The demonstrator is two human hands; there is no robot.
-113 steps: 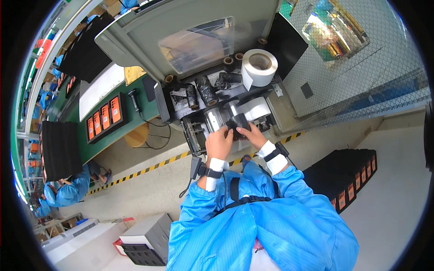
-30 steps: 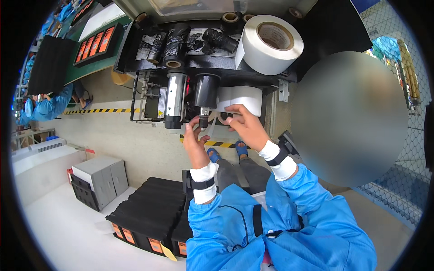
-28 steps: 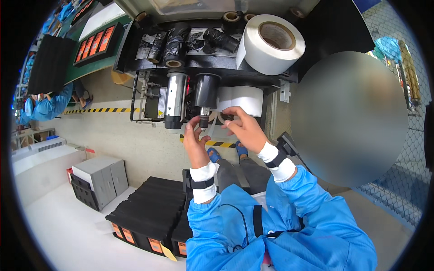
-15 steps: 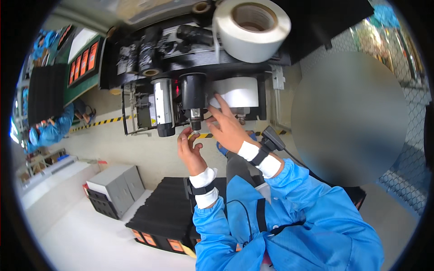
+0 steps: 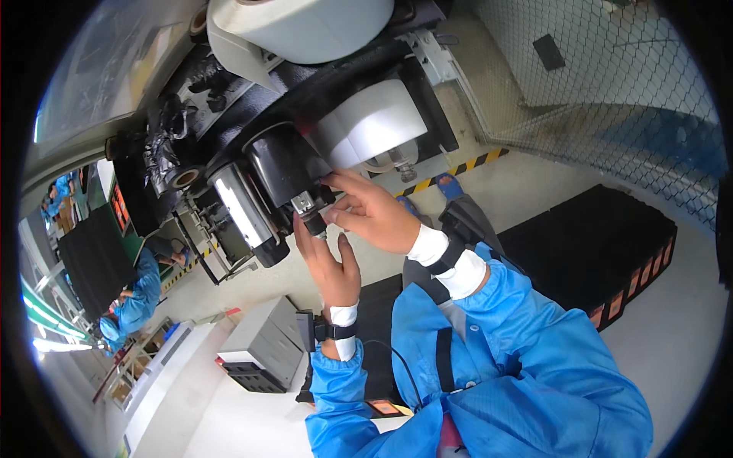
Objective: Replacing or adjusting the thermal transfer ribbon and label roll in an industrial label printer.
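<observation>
A black ribbon roll (image 5: 281,164) sits on a spindle of the machine, with a metal and black spindle end (image 5: 308,212) sticking out toward me. My left hand (image 5: 330,269) is raised beneath that end. Its fingertips are beside the tip, while the thumb stands apart. My right hand (image 5: 376,217) comes in from the right. Its index finger reaches the roll's near edge, and the thumb points at the spindle end; the other fingers are partly bent. Left of the black roll runs a shiny silver roller (image 5: 238,204). A white label roll (image 5: 374,126) is mounted on the right.
A big white roll (image 5: 305,29) lies on the machine top, near crumpled black film (image 5: 169,126). Black-covered stacks (image 5: 588,248) stand at right. A grey cabinet (image 5: 263,343) is lower left. Wire mesh (image 5: 603,84) rises at right; another person (image 5: 139,286) works far left.
The view has swung and moved closer to the machine. My left fingers have come up beside the spindle end. My right hand has shifted from near the label roll to the black roll's edge.
</observation>
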